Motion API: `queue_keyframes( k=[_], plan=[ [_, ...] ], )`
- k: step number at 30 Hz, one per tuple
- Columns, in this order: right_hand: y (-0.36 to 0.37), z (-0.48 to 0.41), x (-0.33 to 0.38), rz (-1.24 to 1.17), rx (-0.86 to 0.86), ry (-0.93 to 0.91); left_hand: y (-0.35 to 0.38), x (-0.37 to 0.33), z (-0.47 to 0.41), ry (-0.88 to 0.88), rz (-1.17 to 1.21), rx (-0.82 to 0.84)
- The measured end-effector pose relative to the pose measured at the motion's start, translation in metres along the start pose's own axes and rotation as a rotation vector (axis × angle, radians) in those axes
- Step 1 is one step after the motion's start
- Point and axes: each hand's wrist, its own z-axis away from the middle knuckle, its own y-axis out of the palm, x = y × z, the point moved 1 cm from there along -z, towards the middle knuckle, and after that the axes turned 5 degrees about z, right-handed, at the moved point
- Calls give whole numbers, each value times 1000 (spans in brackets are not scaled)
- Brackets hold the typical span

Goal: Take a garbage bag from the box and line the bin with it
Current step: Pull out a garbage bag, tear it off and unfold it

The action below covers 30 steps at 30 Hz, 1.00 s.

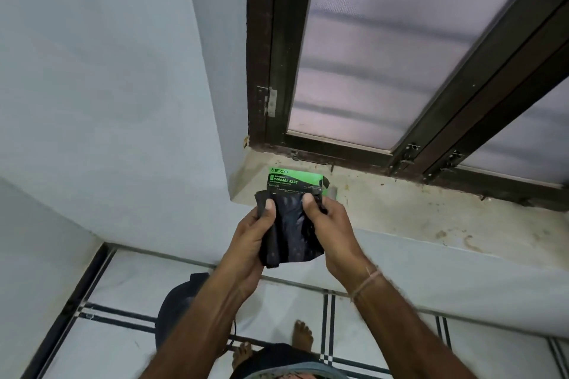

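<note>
A green and black box point(291, 179) labelled garbage bags lies on the stone window sill point(431, 218), near its left end. Just in front of the box I hold a folded black garbage bag point(291, 234) between both hands. My left hand point(252, 237) pinches its left edge with the thumb on top. My right hand point(331, 224) pinches its upper right edge, close to the box's front. On the floor below my left forearm stands a dark bin point(181, 308), partly hidden by the arm.
A dark-framed window point(400, 55) with frosted panes rises behind the sill. Pale walls close in on the left. White floor tiles point(123, 348) with dark stripes lie below, where my bare feet point(303, 337) stand beside the bin.
</note>
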Motion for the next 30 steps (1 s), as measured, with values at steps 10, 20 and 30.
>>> queue_keyframes(
  k=[10,20,30],
  plan=[
    [4,24,8,-77,104,34,-10,-4,18,-28,-73,27],
    [11,21,-6,116,-2,-30,-23,-5,28,-8,-94,-12],
    [14,25,-1,99,124,-28,-32,-6,27,-1,-69,-29]
  ],
)
